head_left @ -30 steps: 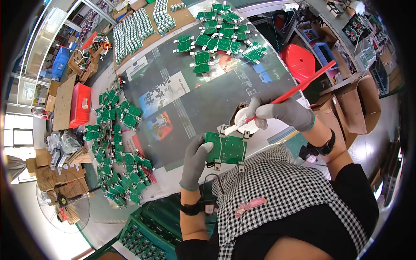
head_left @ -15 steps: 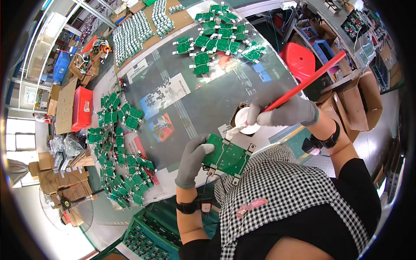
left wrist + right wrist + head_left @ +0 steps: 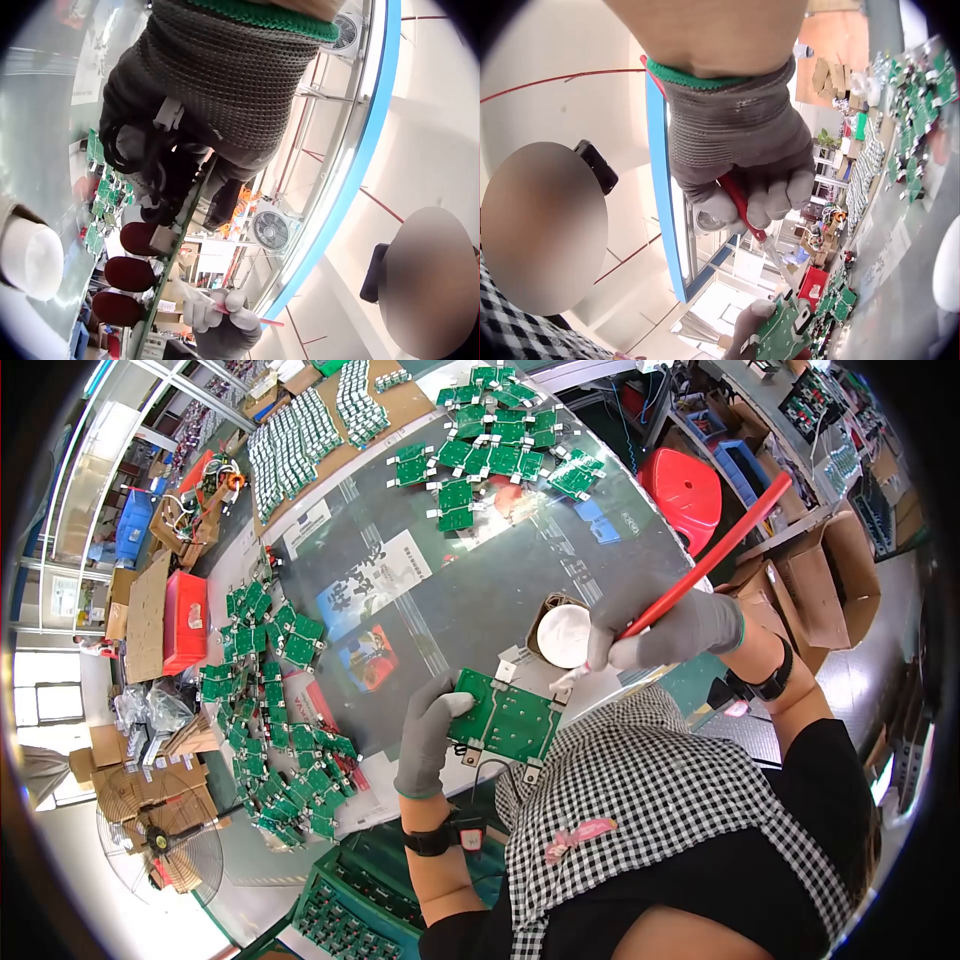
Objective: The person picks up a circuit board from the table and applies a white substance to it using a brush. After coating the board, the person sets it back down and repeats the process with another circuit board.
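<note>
My gloved left hand [image 3: 427, 735] grips a green circuit board [image 3: 507, 717] by its left edge, thumb on top. In the left wrist view the board [image 3: 171, 259] is seen edge-on, with dark red discs [image 3: 129, 274] on its underside. My right hand [image 3: 665, 628] pinches a red-handled brush [image 3: 705, 565]; its pale tip touches or hovers close to the board's upper right corner tab. In the right wrist view the brush [image 3: 742, 206] passes between the fingers of the right hand [image 3: 739, 150]. A round white container [image 3: 564, 636] stands just beyond the board.
Many green boards [image 3: 300, 635] lie piled along the table's left side, and another group [image 3: 505, 445] lies at the far side. A red stool [image 3: 683, 495] and an open carton [image 3: 835, 575] stand to the right. A green crate [image 3: 350, 905] is below the table's near edge.
The brush tip has moved from the board's upper left tab to its upper right corner. The board tilted clockwise and shifted slightly left with my left hand.
</note>
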`<state>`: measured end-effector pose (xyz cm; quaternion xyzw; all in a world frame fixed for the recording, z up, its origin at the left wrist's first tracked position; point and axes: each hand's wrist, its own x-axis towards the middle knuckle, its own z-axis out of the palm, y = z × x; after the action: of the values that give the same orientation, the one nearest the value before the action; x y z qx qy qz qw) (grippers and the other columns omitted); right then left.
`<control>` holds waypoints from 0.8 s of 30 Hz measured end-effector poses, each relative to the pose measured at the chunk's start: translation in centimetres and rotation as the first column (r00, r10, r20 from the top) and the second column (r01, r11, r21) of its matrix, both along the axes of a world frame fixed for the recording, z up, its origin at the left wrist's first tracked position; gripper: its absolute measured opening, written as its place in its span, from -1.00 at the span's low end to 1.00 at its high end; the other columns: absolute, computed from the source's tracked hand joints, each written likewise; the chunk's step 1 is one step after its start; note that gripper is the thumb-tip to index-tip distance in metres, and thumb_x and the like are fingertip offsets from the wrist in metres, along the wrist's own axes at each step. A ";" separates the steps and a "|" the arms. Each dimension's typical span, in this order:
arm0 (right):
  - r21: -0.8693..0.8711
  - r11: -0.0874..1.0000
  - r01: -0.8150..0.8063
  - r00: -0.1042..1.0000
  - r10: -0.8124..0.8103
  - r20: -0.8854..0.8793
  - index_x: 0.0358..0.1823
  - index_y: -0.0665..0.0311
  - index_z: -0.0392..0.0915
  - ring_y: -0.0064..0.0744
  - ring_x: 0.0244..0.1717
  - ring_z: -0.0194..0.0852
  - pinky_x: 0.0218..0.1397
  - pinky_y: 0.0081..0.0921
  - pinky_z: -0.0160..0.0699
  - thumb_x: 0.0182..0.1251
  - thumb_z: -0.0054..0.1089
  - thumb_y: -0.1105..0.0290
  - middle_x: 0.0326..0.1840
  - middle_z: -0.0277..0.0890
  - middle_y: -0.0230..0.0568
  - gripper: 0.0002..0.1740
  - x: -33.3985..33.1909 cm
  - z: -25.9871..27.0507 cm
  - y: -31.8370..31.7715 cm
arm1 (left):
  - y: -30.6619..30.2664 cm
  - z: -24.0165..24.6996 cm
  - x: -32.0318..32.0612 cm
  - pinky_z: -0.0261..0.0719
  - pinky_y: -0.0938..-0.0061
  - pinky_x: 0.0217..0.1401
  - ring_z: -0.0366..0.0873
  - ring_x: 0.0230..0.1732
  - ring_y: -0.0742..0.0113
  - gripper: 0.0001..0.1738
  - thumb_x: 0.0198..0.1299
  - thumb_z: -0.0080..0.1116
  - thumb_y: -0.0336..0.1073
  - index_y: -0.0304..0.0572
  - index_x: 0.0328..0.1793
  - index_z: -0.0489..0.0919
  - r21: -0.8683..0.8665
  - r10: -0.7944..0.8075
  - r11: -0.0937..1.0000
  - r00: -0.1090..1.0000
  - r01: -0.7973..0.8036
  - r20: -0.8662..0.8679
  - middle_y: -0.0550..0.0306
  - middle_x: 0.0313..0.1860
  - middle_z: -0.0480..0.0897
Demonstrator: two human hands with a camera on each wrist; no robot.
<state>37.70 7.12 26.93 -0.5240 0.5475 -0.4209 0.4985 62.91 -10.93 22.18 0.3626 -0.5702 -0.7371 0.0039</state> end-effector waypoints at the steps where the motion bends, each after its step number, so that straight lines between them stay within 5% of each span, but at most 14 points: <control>1: 0.004 1.000 -0.025 1.000 0.025 -0.001 -0.36 0.35 0.65 -0.58 -0.41 0.45 -0.32 -0.56 0.43 0.08 0.13 0.50 -0.43 0.56 -0.32 -0.86 0.1 -0.3 0.2 | 0.0 -0.1 -0.1 0.41 0.64 -0.27 0.48 -0.36 0.54 -0.65 0.05 0.01 -0.27 -0.35 -0.11 0.59 0.004 0.009 1.000 1.000 -0.009 0.000 0.25 -0.37 0.56; 9: 0.092 0.995 0.046 0.998 -0.050 0.036 -0.34 0.35 0.67 -0.63 -0.47 0.42 -0.42 -0.59 0.37 0.07 0.11 0.52 -0.51 0.52 -0.37 -0.83 -0.2 -2.2 0.6 | -0.4 -1.0 -0.3 0.41 0.68 -0.42 0.50 -0.44 0.55 -0.65 0.00 0.02 -0.25 -0.32 -0.14 0.59 0.039 0.024 0.999 1.000 -0.024 -0.010 0.24 -0.40 0.56; 12: 0.061 0.994 0.094 0.996 -0.094 0.007 -0.36 0.41 0.66 -0.48 -0.49 0.48 -0.40 -0.51 0.40 0.04 0.12 0.57 -0.53 0.55 -0.23 -0.84 -0.8 -1.9 0.9 | -0.3 -0.9 -0.2 0.40 0.70 -0.44 0.50 -0.45 0.56 -0.65 0.00 0.01 -0.25 -0.33 -0.14 0.59 0.079 0.080 0.994 0.996 -0.076 -0.041 0.24 -0.40 0.57; 15: -0.068 0.996 0.064 0.994 -0.057 0.090 -0.35 0.38 0.66 -0.51 -0.49 0.47 -0.41 -0.52 0.39 0.04 0.12 0.58 -0.53 0.55 -0.25 -0.84 -0.4 -1.2 0.6 | -0.1 -0.7 -0.3 0.41 0.70 -0.43 0.51 -0.45 0.56 -0.66 0.01 0.01 -0.26 -0.33 -0.15 0.59 0.042 0.116 0.992 0.993 -0.115 -0.035 0.22 -0.40 0.57; 18: 0.020 1.000 -0.010 0.999 0.009 0.033 -0.36 0.41 0.62 -0.56 -0.39 0.44 -0.29 -0.56 0.43 0.06 0.08 0.57 -0.39 0.56 -0.28 -0.85 0.2 0.0 0.1 | -0.2 -0.1 -0.5 0.43 0.70 -0.43 0.51 -0.45 0.55 -0.66 0.01 0.00 -0.27 -0.33 -0.14 0.59 0.028 0.066 0.997 0.998 -0.065 -0.009 0.22 -0.39 0.57; 21: -0.012 0.994 0.105 0.993 -0.104 0.055 -0.36 0.44 0.60 -0.50 -0.33 0.49 -0.19 -0.55 0.46 0.10 0.08 0.56 -0.32 0.60 -0.24 -0.86 -0.8 -1.5 -0.1 | -0.5 -0.5 -0.3 0.45 0.70 -0.41 0.54 -0.43 0.52 -0.67 0.03 -0.01 -0.28 -0.34 -0.15 0.59 -0.005 0.044 0.999 0.998 -0.044 -0.033 0.21 -0.39 0.58; 24: 0.008 0.974 0.225 0.971 -0.225 0.083 -0.30 0.44 0.60 -0.47 -0.31 0.54 -0.17 -0.53 0.49 0.13 0.11 0.52 -0.34 0.62 -0.26 -0.84 -1.4 -0.4 0.2 | 0.2 1.1 -0.9 0.50 0.66 -0.39 0.57 -0.40 0.49 -0.65 0.09 -0.03 -0.27 -0.36 -0.09 0.56 0.009 0.201 0.979 0.972 -0.202 -0.118 0.19 -0.36 0.59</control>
<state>36.27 7.35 26.53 -0.4410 0.5817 -0.4965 0.4697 61.97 -10.77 23.31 0.3742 -0.5303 -0.7523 0.1131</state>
